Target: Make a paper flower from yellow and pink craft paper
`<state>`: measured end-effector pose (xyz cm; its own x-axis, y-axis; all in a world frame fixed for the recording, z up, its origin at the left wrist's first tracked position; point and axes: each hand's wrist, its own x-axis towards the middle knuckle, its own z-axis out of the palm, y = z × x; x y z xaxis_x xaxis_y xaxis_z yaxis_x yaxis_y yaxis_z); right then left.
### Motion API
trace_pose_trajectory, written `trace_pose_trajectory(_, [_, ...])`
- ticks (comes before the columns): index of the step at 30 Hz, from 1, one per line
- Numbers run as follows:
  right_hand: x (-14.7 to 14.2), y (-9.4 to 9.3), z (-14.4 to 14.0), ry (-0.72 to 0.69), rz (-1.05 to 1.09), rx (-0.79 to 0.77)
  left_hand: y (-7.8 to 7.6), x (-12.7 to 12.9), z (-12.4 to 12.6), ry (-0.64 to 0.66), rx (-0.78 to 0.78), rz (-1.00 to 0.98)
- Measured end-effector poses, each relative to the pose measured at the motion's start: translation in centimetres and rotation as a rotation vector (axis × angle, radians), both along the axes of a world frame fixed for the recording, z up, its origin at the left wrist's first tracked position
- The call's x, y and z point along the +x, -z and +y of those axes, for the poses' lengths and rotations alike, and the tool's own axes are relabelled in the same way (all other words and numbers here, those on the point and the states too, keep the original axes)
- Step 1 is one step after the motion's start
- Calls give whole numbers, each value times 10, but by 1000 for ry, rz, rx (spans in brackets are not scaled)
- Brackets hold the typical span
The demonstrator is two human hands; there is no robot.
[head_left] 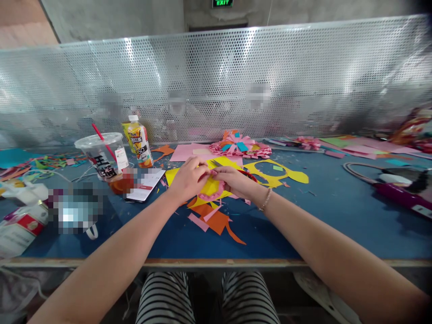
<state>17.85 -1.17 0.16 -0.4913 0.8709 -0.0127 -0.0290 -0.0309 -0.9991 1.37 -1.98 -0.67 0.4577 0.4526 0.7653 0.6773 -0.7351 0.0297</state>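
Both hands meet over the table around a yellow paper piece with a curled pink paper edging point(211, 196). My left hand point(189, 176) is closed, its fingertips pinching the upper left side of this piece. Opposite it, my right hand point(232, 181) pinches the pink edging at the upper right. Its thumb and fingertips nearly touch the left fingers, and they hide part of the piece. Scissors with red handles point(249, 174) lie just behind my right hand on yellow paper. Orange paper scraps point(216, 220) and pink strips point(198, 222) lie below the hands.
A plastic cup point(97, 155) with a red straw, a drink bottle point(139, 144) and a phone-like slab point(146, 185) stand left. Pink paper flowers point(241, 146) lie behind, near the perforated metal screen point(216, 67). A purple-handled tool point(401, 195) with a cord lies right.
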Motion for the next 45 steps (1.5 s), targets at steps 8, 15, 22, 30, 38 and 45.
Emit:
trace_pose_trajectory(8, [-2, 1, 0, 28, 0, 0, -1, 1, -2, -81, 14, 149])
trace_pose_trajectory(15, [-3, -2, -1, 85, -33, 33, 2, 1, 2, -27, -84, -46])
trace_pose_trajectory(22, [-3, -4, -2, 137, -39, 23, 2, 2, 4, 15, -253, -369])
trace_pose_trajectory(30, [-2, -1, 2, 142, -44, 37, 0, 0, 5, 3, -372, -634])
trace_pose_trajectory(38, [-2, -2, 3, 199, -18, 39, -4, -3, 3, -10, -292, -638])
trace_pose_trajectory(45, [3, 2, 14, 284, -40, 118, -2, -7, 10, -53, -316, -690])
